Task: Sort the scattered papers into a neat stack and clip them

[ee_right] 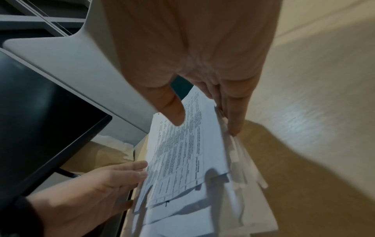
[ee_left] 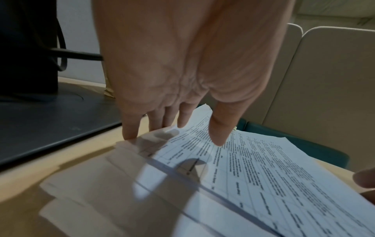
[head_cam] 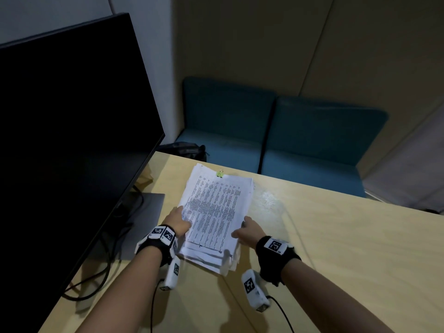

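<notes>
A stack of printed white papers [head_cam: 213, 212] lies on the wooden table [head_cam: 336, 248], its sheets fanned unevenly at the near end. My left hand [head_cam: 180, 218] has straight fingers against the stack's left edge, and in the left wrist view [ee_left: 174, 137] its thumb hovers over the top sheet [ee_left: 263, 168]. My right hand [head_cam: 247, 229] presses straight fingers along the right edge. In the right wrist view [ee_right: 206, 126] its thumb sits above the papers [ee_right: 182, 152]. A green binder clip [head_cam: 220, 174] lies just past the stack's far edge, untouched.
A large dark monitor [head_cam: 67, 116] stands close on the left, its grey base [head_cam: 149, 212] beside the stack and black cables [head_cam: 96, 277] trailing behind. Blue seat cushions [head_cam: 300, 145] and a dark bag [head_cam: 185, 150] lie beyond the table's far edge.
</notes>
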Available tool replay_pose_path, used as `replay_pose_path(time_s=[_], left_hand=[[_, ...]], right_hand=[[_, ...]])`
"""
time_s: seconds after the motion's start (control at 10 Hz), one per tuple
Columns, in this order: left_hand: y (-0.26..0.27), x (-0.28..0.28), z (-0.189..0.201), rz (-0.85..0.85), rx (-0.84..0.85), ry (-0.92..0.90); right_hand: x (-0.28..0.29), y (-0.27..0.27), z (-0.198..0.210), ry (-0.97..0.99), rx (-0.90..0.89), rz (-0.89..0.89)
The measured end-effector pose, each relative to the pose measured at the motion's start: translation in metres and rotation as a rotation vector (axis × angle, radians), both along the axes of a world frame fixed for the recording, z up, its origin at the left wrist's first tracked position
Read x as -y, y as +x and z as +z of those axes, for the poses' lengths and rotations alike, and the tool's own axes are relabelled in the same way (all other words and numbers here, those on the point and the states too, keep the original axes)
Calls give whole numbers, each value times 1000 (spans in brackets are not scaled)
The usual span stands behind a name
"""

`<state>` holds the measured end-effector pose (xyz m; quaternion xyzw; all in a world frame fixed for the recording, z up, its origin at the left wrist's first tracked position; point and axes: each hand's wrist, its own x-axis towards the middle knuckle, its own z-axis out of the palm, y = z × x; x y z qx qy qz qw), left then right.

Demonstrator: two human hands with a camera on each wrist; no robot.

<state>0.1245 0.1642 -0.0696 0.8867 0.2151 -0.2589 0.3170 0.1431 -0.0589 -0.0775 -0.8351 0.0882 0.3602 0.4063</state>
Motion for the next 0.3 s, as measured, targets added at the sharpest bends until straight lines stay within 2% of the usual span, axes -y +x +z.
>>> replay_pose_path(time_s=[0.2,0.3], left_hand=[[1,1,7,-42,6,2],[-3,5,18,-41,22,13]], right_hand=[[4,3,8,-18,26,49],[12,2,27,-60,59,58]])
